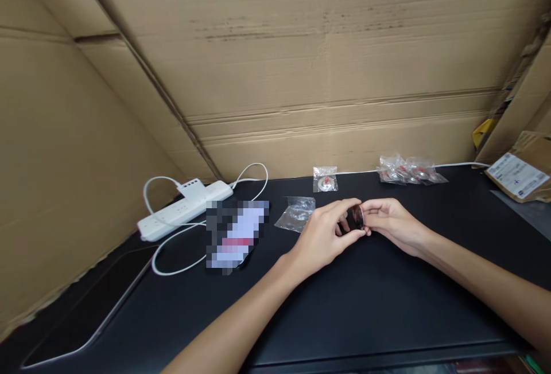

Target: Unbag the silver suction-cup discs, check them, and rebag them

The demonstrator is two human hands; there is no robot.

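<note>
Over the black tabletop, a small round shiny disc [358, 217], dark on its visible face, stands on edge between my two hands. My left hand [322, 230] curves around it, thumb below and fingertips at its upper edge. From the other side my right hand [391, 222] pinches its edge with bent fingers; part of the disc is hidden there. An opened clear plastic bag [297, 213] lies just left of my left hand. Behind my hands is a sealed clear packet [325, 180] with a round silvery piece and a red part inside.
Several similar packets [411, 170] lie at the back right. A white power strip [185, 210] with looping cables and a pixelated phone-like item [239, 236] are on the left. Cardboard walls [327, 76] enclose the table; a labelled cardboard package [523, 170] is far right.
</note>
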